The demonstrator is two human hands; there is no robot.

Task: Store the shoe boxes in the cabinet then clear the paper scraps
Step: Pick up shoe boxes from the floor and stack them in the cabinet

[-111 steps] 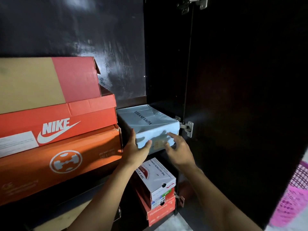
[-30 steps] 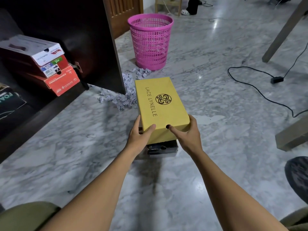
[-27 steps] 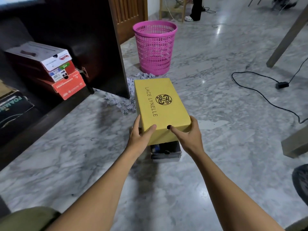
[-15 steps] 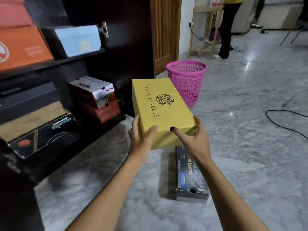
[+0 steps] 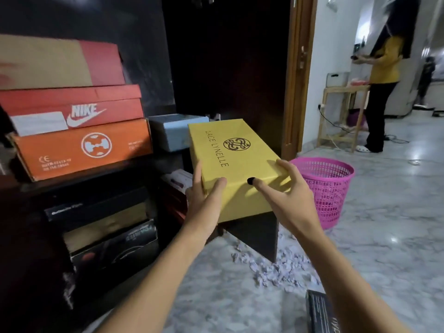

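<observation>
Your left hand [image 5: 206, 203] and right hand [image 5: 288, 195] each grip the near end of the yellow shoe box [image 5: 230, 159], with fingers curled round its sides. The box is up between them. Paper scraps [image 5: 276, 270] lie on the floor under your right hand. The pink basket [image 5: 329, 188] is just beside it.

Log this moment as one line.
phase: storing boxes | held: yellow shoe box, gripped by left hand and right hand | where: raised before cabinet | pending: black box, paper scraps on floor
</observation>
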